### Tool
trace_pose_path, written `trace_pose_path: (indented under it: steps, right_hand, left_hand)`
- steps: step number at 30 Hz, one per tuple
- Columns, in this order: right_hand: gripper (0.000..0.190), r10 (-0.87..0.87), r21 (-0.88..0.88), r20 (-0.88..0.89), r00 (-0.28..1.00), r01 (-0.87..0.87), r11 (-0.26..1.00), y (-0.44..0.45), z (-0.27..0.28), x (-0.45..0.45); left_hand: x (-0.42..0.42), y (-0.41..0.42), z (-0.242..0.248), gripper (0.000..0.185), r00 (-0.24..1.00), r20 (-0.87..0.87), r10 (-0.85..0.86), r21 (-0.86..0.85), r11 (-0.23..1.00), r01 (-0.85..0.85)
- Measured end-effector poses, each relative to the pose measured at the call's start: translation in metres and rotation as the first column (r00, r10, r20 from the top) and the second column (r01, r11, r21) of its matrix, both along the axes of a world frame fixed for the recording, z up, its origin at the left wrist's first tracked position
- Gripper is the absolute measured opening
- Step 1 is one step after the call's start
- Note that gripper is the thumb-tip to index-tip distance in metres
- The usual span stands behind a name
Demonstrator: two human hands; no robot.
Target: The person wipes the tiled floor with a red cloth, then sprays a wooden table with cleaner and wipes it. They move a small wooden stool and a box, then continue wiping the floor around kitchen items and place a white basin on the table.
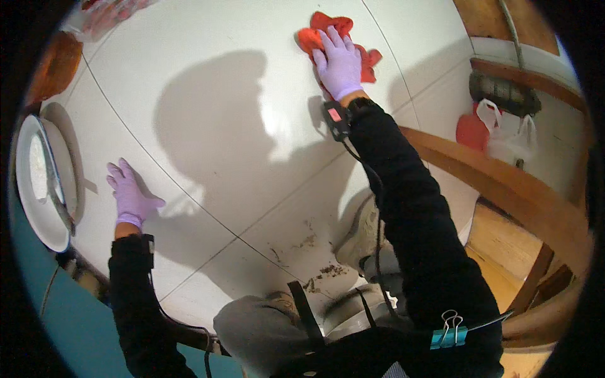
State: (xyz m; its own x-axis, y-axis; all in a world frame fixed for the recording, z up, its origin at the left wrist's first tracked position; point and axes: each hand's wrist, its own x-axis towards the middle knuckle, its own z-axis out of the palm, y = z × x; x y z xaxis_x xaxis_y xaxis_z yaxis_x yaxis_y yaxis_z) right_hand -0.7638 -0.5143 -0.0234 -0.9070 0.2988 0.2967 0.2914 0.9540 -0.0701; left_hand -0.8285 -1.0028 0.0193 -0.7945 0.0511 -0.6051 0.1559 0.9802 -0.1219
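Observation:
On the pale tiled floor (227, 189), a crumpled red cloth (331, 21) lies under my right hand (339, 66), near the top of the view. That hand wears a thin purple glove and presses down on the cloth with its fingers spread; whether the fingers grip it I cannot tell. At the left, my left hand (132, 196), gloved the same way, is held palm down with its fingers apart and nothing in it. Dark crumbs of dirt (331, 271) are scattered on the tiles near my shoe (361, 234).
A white enamel basin (61, 241) with a blue rim stands at the far left. A curved wooden furniture rail (496, 170) crosses the right side. Beyond it are a white plastic bag (513, 137), a red object (472, 130) and a wooden box (505, 236). A clear bag (101, 19) lies top left.

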Motion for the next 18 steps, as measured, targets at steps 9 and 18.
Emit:
trace_pose_path:
  steps: [9,18]
  right_hand:
    - [0.041,-0.3,-0.243,0.177,0.937,0.337,0.909,-0.093,0.034,0.204]
    - [0.047,-0.46,-0.036,0.053,0.886,0.462,0.886,0.017,0.014,0.111]
  left_hand:
    - [0.001,0.006,0.01,0.15,0.999,0.001,0.045,0.006,0.999,-0.045]
    - [0.001,0.003,0.004,0.147,1.0,-0.016,0.01,-0.041,0.999,-0.011]
